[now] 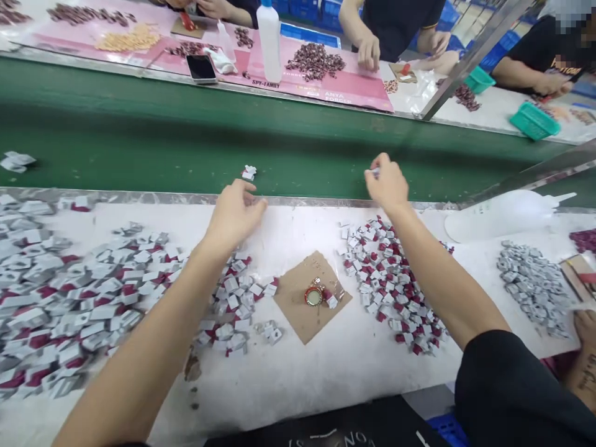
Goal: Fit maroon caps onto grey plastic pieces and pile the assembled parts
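Note:
My left hand (239,211) is over the far edge of the white table, fingers apart and empty, just short of a small grey-and-red cluster (249,172) on the green belt (186,164). Over the belt at right, my right hand (387,181) pinches a small whitish piece (375,170). Between my arms lies a brown cardboard square (305,329) bearing a round red-rimmed cap (313,296) and a small grey-and-maroon part (331,300). Piles of grey-and-maroon parts lie left (97,310) and right (379,267) of the cardboard.
A white bottle (503,214) lies at right, beyond a grey parts pile (531,285). Across the belt are a standing bottle (269,43), a phone (202,68), teal baskets (535,121) and several people's hands. A metal post (475,56) rises at back right.

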Motion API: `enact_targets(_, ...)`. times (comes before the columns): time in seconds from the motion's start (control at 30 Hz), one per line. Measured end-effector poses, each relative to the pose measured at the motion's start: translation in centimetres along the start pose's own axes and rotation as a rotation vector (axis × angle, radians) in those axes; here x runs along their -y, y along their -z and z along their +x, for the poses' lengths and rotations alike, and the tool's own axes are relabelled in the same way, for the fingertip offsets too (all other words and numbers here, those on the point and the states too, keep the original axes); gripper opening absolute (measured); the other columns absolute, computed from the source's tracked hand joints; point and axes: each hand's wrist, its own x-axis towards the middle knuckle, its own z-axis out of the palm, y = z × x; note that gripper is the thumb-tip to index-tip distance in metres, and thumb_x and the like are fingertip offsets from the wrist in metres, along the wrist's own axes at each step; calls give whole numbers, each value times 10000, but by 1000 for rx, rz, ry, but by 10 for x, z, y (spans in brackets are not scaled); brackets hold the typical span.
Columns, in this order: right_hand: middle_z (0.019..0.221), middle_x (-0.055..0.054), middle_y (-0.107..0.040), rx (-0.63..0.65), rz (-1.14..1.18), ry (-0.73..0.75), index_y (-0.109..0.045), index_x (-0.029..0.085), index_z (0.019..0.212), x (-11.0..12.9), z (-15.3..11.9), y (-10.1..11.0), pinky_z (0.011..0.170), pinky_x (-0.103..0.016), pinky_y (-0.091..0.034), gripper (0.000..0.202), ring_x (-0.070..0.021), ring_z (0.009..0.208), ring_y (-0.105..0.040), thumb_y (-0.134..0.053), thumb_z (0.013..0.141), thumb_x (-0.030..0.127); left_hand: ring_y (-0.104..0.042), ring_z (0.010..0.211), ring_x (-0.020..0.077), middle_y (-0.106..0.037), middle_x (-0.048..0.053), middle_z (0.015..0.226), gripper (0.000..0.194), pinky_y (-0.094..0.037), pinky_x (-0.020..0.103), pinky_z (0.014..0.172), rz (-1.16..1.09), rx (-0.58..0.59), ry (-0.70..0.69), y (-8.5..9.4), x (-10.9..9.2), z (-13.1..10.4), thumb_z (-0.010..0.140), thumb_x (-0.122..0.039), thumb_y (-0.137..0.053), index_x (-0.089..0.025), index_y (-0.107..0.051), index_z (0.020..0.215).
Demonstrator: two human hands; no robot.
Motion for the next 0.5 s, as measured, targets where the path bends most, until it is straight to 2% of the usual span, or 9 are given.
enact_targets(0.07, 1332, -219, -668, -21, -81, -124, -651, 209, 1294, -33, 2, 8, 1014, -569, -536, 266, -398, 1110, -706, -705, 1055, 313, -719, 1289, 396, -753, 189, 1335, 373, -571, 524, 1146, 31, 96, -101, -4, -3, -27, 969, -319, -706, -178, -673, 1313)
enact_targets(0.13, 1307, -223, -667, 19, -109, -157, -659, 188, 1236, -53, 5, 9, 1035, -549, -532, 222, -390, 1127, -698, -709, 1027, 247, -699, 1331, 397, -745, 188, 1342, 362, -557, 542, 1175, 44, 171, -192, -8, -8, -52, 1005, -351, -671, -178, -676, 1323)
enact_targets(0.2, 1221, -193, -686, 58, -90, -112, -661, 189, 1179, -62, 5, 9, 1050, -503, -526, 178, -361, 1125, -687, -674, 1004, 163, -675, 1374, 385, -737, 175, 1361, 340, -538, 543, 1200, 42, 195, -247, -10, -13, -73, 1043, -367, -633, -189, -674, 1331)
enact_targets(0.3, 1031, -116, -690, 40, 1, 4, -641, 224, 1096, -61, -2, 16, 1005, -459, -526, 177, -313, 1006, -668, -660, 954, 120, -644, 1407, 375, -721, 160, 1385, 311, -527, 542, 1204, 41, 173, -272, -8, -13, -97, 1075, -360, -603, -201, -667, 1334)
enact_targets(0.4, 890, -61, -674, 19, 94, 71, -604, 265, 1013, -61, -31, 40, 865, -434, -518, 161, -280, 847, -635, -693, 914, 174, -644, 1349, 385, -720, 158, 1362, 279, -528, 561, 1173, 91, 152, -301, 0, -2, -119, 1087, -338, -589, -199, -675, 1314)
enact_targets(0.5, 845, -47, -694, 123, 50, 84, -608, 282, 981, -70, -79, 69, 724, -399, -455, 171, -261, 742, -615, -742, 877, 263, -638, 1305, 398, -728, 153, 1312, 241, -515, 579, 1158, 161, 148, -356, 6, 18, -143, 1096, -308, -586, -210, -695, 1288)
